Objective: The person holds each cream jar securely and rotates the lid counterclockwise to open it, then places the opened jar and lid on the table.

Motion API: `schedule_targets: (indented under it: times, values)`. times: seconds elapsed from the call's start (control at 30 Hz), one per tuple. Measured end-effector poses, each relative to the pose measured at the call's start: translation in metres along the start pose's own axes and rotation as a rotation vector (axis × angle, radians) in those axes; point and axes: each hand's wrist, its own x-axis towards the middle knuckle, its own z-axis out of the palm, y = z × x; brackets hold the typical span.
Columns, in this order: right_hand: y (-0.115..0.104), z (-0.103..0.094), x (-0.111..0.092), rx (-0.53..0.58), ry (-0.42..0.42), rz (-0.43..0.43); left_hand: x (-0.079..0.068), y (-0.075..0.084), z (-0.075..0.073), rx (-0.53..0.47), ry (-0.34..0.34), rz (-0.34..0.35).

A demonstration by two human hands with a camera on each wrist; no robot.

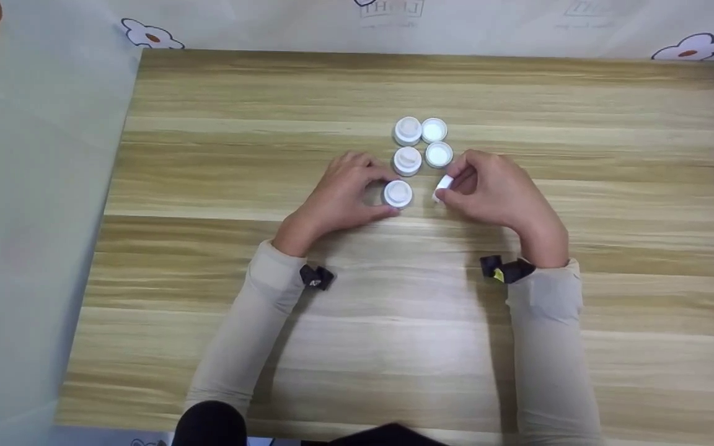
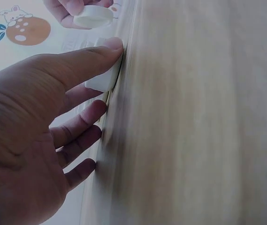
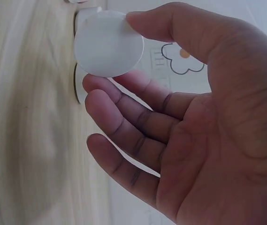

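My left hand [image 1: 338, 195] holds a small white jar [image 1: 398, 194] standing on the table, thumb on its near side and fingers on its far side. In the left wrist view, the thumb partly covers that jar [image 2: 101, 82]. Between thumb and fingers, my right hand [image 1: 496, 189] pinches a white round lid [image 1: 443, 184], tilted up on edge just right of the jar. The right wrist view shows the lid's flat, smooth top [image 3: 109, 44] facing the camera. The other right fingers are loosely bent below it.
Two more white jars, a middle one [image 1: 407, 161] and a far one [image 1: 408, 131], stand in a column beyond the held jar. Beside them lie two white lids, near [image 1: 439, 155] and far [image 1: 434, 130], hollow side up. A printed sheet [image 1: 487, 28] borders the wooden table's [image 1: 642, 248] far edge.
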Motion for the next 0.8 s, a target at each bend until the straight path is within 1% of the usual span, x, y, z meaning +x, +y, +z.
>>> schedule_targets:
  times: [0.17,0.33,0.43,0.53,0.8]
  values:
    - [0.005,0.001,0.002,0.016,-0.011,-0.010,0.001,0.004,0.005,0.030,0.021,-0.014]
    - [0.009,0.000,0.002,0.037,-0.064,-0.001,0.002,0.007,0.011,0.046,0.026,-0.025]
    - [0.011,-0.001,0.001,0.057,-0.093,-0.007,0.003,0.008,0.012,0.051,0.026,-0.035]
    - [0.013,-0.004,0.001,0.069,-0.100,-0.010,0.005,0.009,0.010,0.051,0.026,-0.034]
    - [0.026,-0.013,-0.003,0.067,-0.107,0.068,0.005,0.008,0.011,0.046,0.025,-0.039]
